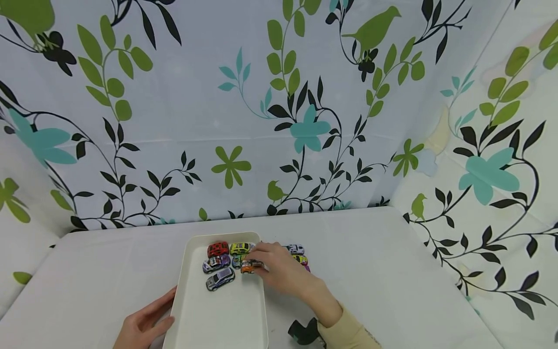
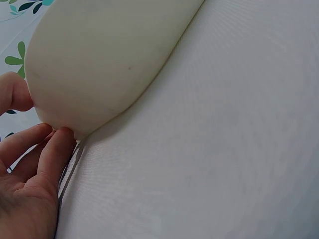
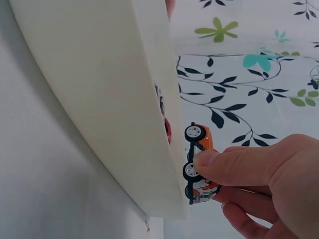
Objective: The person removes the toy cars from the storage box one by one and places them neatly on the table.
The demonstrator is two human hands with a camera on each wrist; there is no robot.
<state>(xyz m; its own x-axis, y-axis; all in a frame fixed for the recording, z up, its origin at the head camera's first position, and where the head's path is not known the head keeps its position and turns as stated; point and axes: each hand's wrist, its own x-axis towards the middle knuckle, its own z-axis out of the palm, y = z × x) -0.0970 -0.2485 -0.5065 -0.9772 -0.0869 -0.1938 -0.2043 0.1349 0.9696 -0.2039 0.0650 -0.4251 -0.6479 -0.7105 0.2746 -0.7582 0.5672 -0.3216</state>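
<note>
My right hand (image 1: 281,267) pinches an orange and white toy car (image 3: 202,167) between thumb and fingers, over the right part of a white tray (image 1: 218,317). Just beyond it in the tray lie a red toy car (image 1: 218,249), a yellow one (image 1: 240,248), a purple one (image 1: 216,263) and a silver-grey one (image 1: 220,279). A greenish car is partly covered by the held one. At the tray's left side rests my left hand (image 1: 146,320), its fingertips touching the outer wall (image 2: 84,89).
Outside the tray's right edge, a white toy car (image 1: 295,249) and a yellow and red one (image 1: 301,260) stand on the white table (image 1: 370,271), partly hidden by my right hand. A black object (image 1: 303,332) lies near my right sleeve. Patterned cloth (image 1: 187,121) hangs behind.
</note>
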